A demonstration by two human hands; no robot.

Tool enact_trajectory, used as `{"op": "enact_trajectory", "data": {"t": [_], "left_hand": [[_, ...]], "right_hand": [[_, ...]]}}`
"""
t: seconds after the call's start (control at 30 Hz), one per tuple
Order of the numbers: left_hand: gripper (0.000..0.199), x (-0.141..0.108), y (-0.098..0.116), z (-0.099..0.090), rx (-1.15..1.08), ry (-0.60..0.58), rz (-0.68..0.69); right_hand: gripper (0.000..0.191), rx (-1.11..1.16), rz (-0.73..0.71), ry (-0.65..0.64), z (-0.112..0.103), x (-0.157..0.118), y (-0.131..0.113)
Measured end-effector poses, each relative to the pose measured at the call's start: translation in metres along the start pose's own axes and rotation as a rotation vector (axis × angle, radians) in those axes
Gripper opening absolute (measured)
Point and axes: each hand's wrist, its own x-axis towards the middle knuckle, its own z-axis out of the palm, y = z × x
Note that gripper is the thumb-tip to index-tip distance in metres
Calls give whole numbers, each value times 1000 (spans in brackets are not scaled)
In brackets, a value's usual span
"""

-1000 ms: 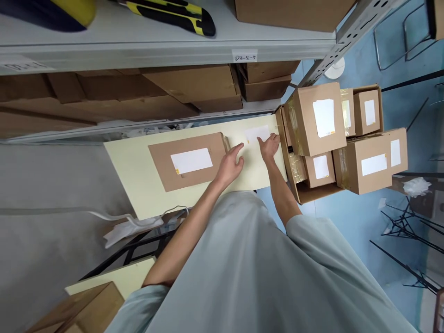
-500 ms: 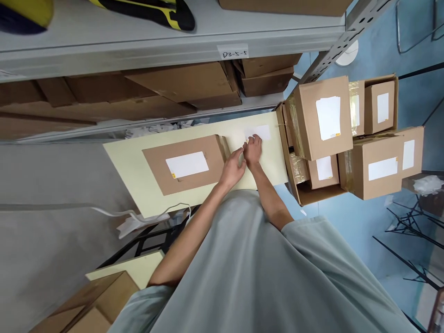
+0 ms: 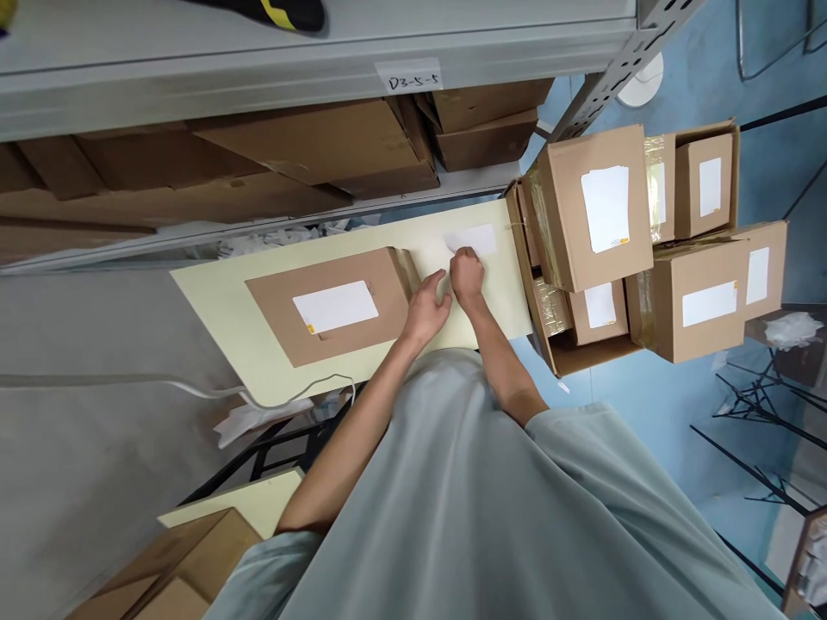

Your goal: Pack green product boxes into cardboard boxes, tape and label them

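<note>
On the pale yellow board (image 3: 223,297) lies a flat cardboard box (image 3: 275,301) bearing a white label (image 3: 336,307) with a small yellow mark. To the box's right, a white paper sheet (image 3: 479,238) lies on the board, its left corner lifted and curled. My right hand (image 3: 466,274) is closed in a pinch at that corner, knuckles upward, fingertips partly hidden. Close by on the left, my left hand (image 3: 426,314) hovers by the box's right end. Its thumb and fingers are apart, with nothing visible in them.
At the right stands a large open carton (image 3: 543,344) with several labelled boxes in and on it, including one big box (image 3: 598,211). A metal shelf (image 3: 258,86) marked D3-5-5 runs overhead, more cartons (image 3: 310,138) beneath. A cable (image 3: 194,389) crosses the board's front left.
My right hand has closed more tightly, and the sheet's corner has come up off the board. My left hand has drawn slightly away from it. The view has shifted a little.
</note>
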Motion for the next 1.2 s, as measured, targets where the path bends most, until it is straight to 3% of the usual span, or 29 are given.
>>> {"op": "enact_trajectory", "data": {"t": [0.2, 0.33, 0.53, 0.67, 0.83, 1.0, 1.2], "left_hand": [[67, 33, -7, -1, 137, -56, -5], [79, 67, -2, 2, 384, -233, 77], [91, 103, 10, 17, 636, -418, 59], [93, 115, 16, 30, 631, -386, 193], [90, 129, 27, 47, 562, -390, 371], [89, 134, 28, 58, 558, -443, 343], [91, 125, 24, 57, 597, -367, 270]], "right_hand": [[28, 285, 44, 10, -11, 7, 16], [13, 534, 113, 8, -13, 7, 25], [17, 708, 147, 57, -17, 8, 34], [22, 692, 66, 166, -30, 6, 49], [31, 557, 4, 306, -63, -7, 76], [40, 408, 20, 368, -87, -24, 92], [35, 328, 70, 385, -87, -34, 91]]}}
